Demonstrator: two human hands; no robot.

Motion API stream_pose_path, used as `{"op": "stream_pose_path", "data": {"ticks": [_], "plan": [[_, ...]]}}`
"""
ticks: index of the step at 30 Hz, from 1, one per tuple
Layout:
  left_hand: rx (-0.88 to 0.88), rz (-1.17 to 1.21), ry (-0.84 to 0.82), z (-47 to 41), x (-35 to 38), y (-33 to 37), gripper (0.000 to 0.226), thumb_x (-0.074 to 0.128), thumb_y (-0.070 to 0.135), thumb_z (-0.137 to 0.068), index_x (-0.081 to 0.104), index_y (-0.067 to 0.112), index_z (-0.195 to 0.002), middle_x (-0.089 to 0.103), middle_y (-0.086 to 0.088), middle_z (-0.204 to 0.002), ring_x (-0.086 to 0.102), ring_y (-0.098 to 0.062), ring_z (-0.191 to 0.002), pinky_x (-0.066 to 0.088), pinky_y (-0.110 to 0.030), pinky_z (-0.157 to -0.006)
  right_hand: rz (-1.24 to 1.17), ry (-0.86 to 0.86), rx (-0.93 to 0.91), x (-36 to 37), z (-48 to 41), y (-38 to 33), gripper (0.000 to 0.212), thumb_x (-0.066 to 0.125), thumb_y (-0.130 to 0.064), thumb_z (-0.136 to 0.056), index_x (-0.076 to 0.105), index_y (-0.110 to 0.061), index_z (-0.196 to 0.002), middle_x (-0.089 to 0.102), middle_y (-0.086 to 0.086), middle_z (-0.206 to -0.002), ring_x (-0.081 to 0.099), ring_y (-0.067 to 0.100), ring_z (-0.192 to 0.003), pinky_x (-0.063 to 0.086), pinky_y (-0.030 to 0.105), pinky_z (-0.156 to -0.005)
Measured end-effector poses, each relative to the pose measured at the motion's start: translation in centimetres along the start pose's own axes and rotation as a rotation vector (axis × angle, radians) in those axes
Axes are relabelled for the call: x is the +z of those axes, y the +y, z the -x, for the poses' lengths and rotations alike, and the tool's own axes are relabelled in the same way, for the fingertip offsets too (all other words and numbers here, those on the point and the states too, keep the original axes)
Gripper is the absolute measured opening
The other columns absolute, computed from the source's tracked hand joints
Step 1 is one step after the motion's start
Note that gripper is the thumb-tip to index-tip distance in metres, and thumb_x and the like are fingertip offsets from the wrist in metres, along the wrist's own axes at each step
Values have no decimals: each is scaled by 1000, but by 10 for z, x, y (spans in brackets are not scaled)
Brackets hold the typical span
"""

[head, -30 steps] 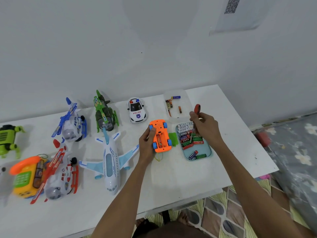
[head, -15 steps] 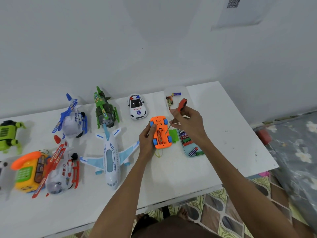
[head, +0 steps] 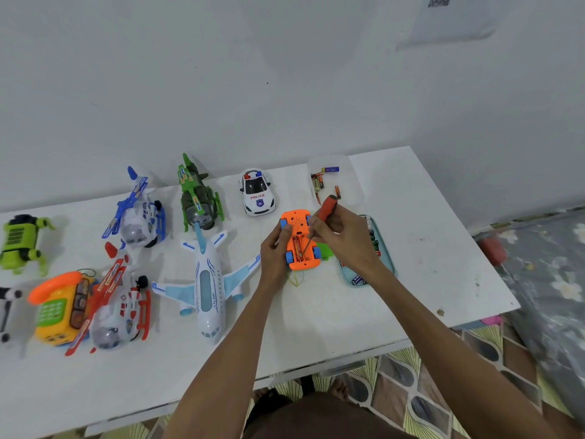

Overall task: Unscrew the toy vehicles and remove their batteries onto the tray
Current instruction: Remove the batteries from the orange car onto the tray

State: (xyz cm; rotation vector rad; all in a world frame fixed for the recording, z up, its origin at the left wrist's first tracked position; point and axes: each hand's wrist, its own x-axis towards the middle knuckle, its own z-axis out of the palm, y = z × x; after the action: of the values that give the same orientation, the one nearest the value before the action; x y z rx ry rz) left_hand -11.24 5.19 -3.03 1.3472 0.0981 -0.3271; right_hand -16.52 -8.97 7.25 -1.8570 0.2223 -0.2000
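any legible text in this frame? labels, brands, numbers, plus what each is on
"POLICE": hood of the white police car.
White toy airplane: print along the fuselage, too blurred to read.
Paper sheet on the wall: code pattern, cut off by the frame edge, no words.
Batteries in the clear tray and the teal tray: labels too small to read.

Soft, even, slightly bluish light fills the scene. Faint, diffuse shadows lie on the white tabletop (head: 421,198). Wide-angle distortion bends its edges; the toy phone (head: 58,307) at left is blurred.
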Motion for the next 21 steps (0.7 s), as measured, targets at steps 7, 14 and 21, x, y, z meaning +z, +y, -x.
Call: {"op": "stream_pose_path", "data": {"ticks": [7,14,21], "plan": [[1,-12,-8,1,1,2,48,64,53,-94,68,18,-126,76,-13,-115,74,-35,-105,57,-58,-96,43,-19,-48,2,3,2,27,68,-28,-95,65,-4,-108,76,3,-88,76,12,-81,64,35,-75],[18,-26,-8,1,1,1,65,66,58,-92,65,9,-135,75,-16,-117,74,-35,-104,57,-59,-94,117,-38,-108,6,9,4,23,68,-26,-95,65,-5,-105,76,-3,-87,74,5,-82,61,27,-78],[22,-32,-20,-1,0,-1,72,66,61,-86,64,8,-136,75,-13,-117,74,-34,-104,60,-50,-90,135,20,-169,3,9,8,18,65,-26,-97,64,-8,-100,75,-8,-82,74,7,-81,61,36,-79]]}}
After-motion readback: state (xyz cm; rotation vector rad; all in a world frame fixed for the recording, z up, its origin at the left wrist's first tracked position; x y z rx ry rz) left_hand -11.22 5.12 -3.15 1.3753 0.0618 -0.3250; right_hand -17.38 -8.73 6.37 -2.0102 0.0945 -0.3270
